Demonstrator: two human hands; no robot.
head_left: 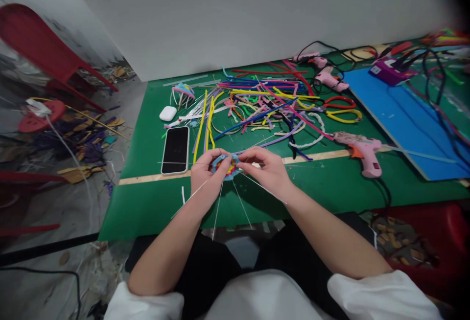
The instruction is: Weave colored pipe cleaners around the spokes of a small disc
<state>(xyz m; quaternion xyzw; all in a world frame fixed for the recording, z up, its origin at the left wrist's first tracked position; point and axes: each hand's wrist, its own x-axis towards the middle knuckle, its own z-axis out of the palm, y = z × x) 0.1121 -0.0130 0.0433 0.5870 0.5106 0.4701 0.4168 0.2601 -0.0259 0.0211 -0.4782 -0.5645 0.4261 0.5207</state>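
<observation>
Both my hands meet over the near part of a green table (147, 202). My left hand (204, 175) and my right hand (266, 166) pinch a small round woven piece (226, 166) of blue, pink and yellow pipe cleaner between them. Thin white spokes stick out of the piece toward me and to the sides. A lilac pipe cleaner runs from the piece up to the right. Beyond the hands lies a heap of coloured pipe cleaners (264, 104).
A black phone (176, 149) and a white earbud case (168, 113) lie to the left. A pink glue gun (362, 151) rests right of my hands; more glue guns (328, 78) and red and yellow pliers (341, 109) lie behind. A blue mat (407, 119) sits right, a red chair (44, 51) far left.
</observation>
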